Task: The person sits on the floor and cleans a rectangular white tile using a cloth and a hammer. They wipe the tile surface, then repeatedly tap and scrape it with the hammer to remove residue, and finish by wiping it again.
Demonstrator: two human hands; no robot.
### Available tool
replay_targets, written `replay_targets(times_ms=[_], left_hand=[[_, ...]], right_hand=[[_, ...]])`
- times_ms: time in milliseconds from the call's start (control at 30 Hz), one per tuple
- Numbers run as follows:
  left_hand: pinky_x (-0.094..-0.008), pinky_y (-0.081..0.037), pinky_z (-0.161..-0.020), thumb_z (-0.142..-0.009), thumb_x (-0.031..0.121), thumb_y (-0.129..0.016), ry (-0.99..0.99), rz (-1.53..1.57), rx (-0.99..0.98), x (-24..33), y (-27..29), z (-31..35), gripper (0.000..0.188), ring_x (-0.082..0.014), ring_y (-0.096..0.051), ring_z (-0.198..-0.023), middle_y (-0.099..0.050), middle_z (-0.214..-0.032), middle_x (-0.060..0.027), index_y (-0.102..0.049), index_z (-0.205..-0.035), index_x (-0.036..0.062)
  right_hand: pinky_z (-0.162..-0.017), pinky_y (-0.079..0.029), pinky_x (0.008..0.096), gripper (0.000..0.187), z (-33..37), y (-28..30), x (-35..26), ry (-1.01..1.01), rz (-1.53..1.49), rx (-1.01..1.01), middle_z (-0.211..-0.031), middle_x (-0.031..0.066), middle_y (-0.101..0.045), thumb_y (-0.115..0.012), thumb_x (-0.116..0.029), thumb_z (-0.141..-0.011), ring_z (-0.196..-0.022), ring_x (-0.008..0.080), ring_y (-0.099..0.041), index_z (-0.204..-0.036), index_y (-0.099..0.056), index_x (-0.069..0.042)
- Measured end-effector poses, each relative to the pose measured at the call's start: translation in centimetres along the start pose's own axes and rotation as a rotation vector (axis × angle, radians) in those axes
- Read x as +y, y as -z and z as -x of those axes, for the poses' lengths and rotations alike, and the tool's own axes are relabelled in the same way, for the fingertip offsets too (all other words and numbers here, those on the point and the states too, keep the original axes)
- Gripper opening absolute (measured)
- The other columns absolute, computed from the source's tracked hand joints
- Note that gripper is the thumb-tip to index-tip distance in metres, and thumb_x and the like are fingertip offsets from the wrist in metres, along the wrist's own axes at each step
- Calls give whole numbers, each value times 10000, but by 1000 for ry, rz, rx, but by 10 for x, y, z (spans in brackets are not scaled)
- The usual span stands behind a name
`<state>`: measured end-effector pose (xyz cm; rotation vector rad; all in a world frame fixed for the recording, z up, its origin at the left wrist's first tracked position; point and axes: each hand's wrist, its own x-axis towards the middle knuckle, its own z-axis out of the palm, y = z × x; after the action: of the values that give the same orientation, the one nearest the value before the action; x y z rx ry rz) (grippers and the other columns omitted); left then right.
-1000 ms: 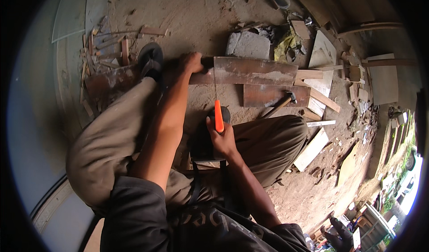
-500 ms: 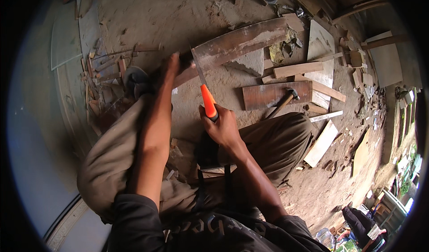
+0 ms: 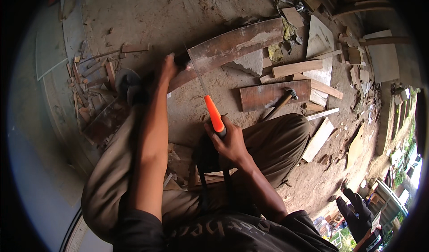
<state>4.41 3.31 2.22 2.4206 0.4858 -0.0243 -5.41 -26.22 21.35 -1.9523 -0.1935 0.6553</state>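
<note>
A long reddish-brown wooden board [image 3: 237, 42] lies slantwise across the ground ahead of me, its far part propped over a pale concrete block [image 3: 246, 63]. My left hand [image 3: 168, 68] grips the board just left of the saw blade, its fingers partly hidden. In my right hand [image 3: 231, 141] is a handsaw [image 3: 213, 112], my fingers wrapped round its orange and black handle. The thin blade runs away from me and crosses the board next to my left hand. Beneath the board's near end, by my left leg, shows a dark shoe [image 3: 129, 84].
To the right, a hammer [image 3: 281, 103] rests on a shorter brown board [image 3: 254, 97]. Wood offcuts [image 3: 297, 68] and a pale panel [image 3: 319, 37] lie beyond it. Scrap wood [image 3: 100, 80] litters the left side. Another person [image 3: 359, 216] is at the lower right.
My right hand has drawn the saw back toward me and slightly right, with the blade still across the board. My left hand keeps its hold on the board. The view has shifted slightly.
</note>
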Motion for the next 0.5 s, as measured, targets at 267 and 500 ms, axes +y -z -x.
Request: replay_targets(times_ms=[267,500], left_hand=[[-480,-485,-873,-863,366,-634,120,174,64,7,-23,-5,414,-419,-629,-1051,-669,-1094,-241,-655,-1068,7],[-434,-423,-970,-925,540,-456,272,220,79,-82,-53,-25,636,-316,-602,-1118,-646,-1195,-223,-621,-1223,3]], right_hand=[[-568,-501,389,240,-1,0,1,105,188,235,-665,230,-601,-694,-205,-889,-694,419,-665,-874,-625,24],[-601,-498,436,219,-43,-27,-18,-11,106,150,-697,264,-612,-675,-171,-855,-739,442,-651,-875,-609,36]])
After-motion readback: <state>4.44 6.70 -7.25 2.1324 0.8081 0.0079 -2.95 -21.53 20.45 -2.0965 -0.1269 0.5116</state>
